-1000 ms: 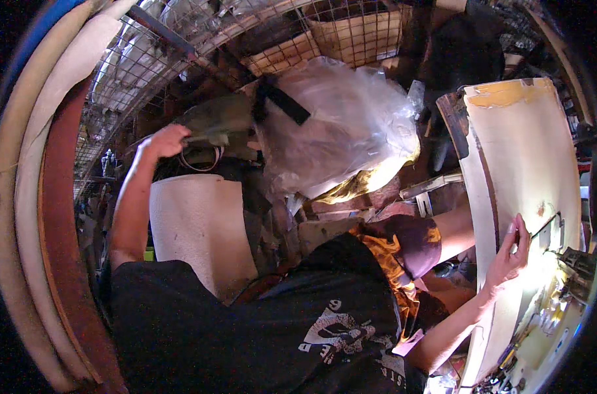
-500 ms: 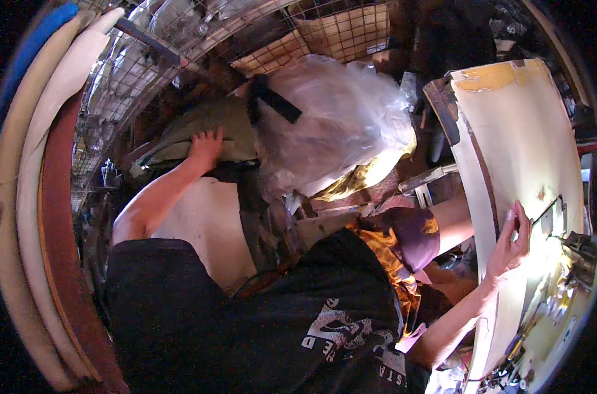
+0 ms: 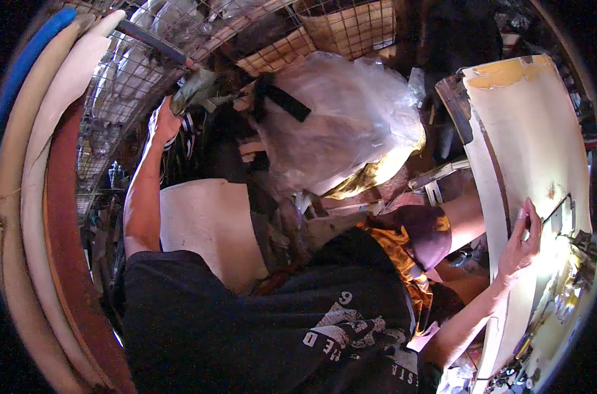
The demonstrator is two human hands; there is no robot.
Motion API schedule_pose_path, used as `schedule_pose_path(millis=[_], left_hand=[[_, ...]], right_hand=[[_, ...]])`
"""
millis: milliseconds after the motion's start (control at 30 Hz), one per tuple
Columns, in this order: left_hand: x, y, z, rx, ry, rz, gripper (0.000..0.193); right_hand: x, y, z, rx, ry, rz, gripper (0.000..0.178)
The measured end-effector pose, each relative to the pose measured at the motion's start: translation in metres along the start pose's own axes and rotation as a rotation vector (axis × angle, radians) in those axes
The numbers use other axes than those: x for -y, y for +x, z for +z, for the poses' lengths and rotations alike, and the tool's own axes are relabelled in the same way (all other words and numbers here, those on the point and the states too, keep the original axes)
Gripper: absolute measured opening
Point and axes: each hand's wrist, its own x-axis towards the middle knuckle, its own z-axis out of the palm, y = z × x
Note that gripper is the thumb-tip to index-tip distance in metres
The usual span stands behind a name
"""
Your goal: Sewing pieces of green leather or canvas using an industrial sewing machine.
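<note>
At the upper left, my left hand is closed on a crumpled olive-grey sheet, raised beside the wire mesh. What the sheet is made of, I cannot tell. On the right, my right hand rests against a tall pale board, its fingers stretched upward and nothing visible in them. Close to those fingertips is a dark flat rectangular thing, with a bright glow below it. A large clear plastic bag with a black strap sits between my arms.
Long rolls, one blue and others beige, stand along the left edge by a dark red panel. Wire mesh curves behind. A pale sheet lies by my left arm. Small clutter fills the lower right.
My left hand has moved up and left, lifting the olive-grey sheet from beside the plastic bag; dark space shows where it lay. My right hand stays at the board.
</note>
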Motion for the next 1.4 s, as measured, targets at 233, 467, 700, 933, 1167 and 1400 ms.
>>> schedule_pose_path(millis=[233,467,700,933,1167,1400], left_hand=[[0.036,0.012,0.008,-0.134,-0.031,0.142,0.072],[0.022,0.007,0.010,-0.178,-0.119,0.082,0.072],[-0.039,0.009,-0.061,-0.264,-0.282,0.110,0.066],[-0.188,-0.005,-0.026,-0.453,-0.005,0.166,0.074],[-0.383,-0.055,0.209,0.523,0.031,0.428,0.129],[-0.367,-0.080,0.290,0.411,0.152,0.493,0.129]], right_hand=[[-0.006,0.000,-0.002,0.050,0.037,0.043,0.028],[-0.006,0.000,-0.002,0.067,0.040,0.079,0.027],[-0.008,0.000,0.003,-0.005,0.003,-0.004,0.024],[-0.008,0.001,0.004,-0.012,-0.025,0.010,0.025],[0.007,0.000,0.001,-0.045,0.008,0.035,0.023],[0.014,0.002,0.000,-0.032,0.033,0.048,0.025]])
